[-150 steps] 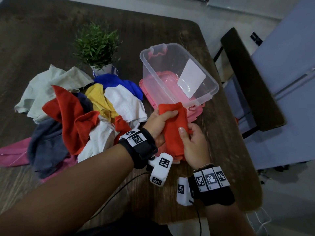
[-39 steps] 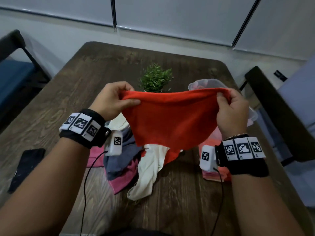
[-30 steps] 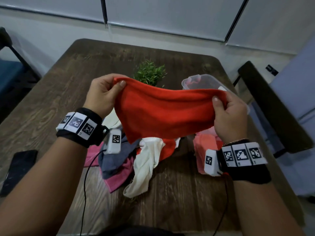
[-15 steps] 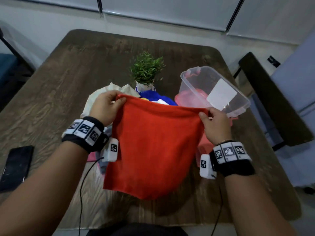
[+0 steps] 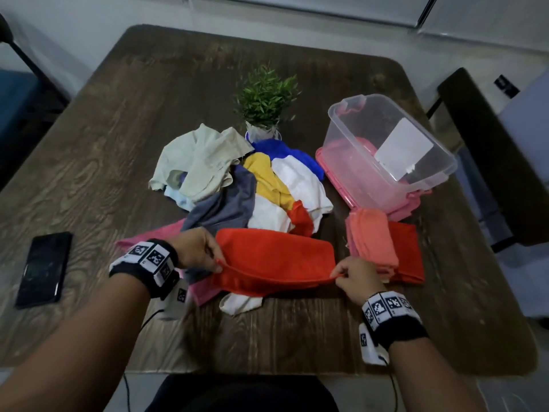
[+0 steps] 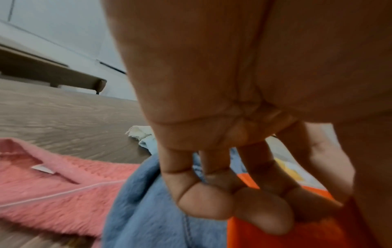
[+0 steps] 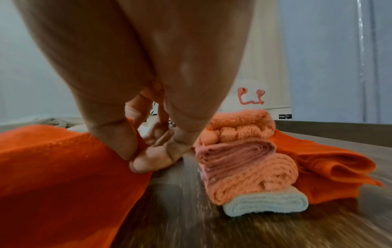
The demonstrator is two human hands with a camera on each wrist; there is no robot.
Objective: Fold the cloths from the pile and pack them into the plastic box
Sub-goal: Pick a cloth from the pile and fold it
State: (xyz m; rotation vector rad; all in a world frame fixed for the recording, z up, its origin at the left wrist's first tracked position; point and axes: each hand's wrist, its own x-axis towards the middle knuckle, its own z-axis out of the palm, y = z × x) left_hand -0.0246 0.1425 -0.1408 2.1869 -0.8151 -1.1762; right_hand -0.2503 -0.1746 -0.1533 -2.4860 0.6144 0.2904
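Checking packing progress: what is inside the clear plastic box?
The clear plastic box looks empty of cloths; through it shows the pink lid underneath. A white label hides part of the interior.

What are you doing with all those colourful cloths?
A person is folding cloths. Both hands, the left hand and the right hand, pinch the near edge of a red cloth doubled over on the wooden table. Behind it lies a jumbled pile of unfolded cloths. A few folded cloths sit stacked beside the clear plastic box, which holds none of them yet.
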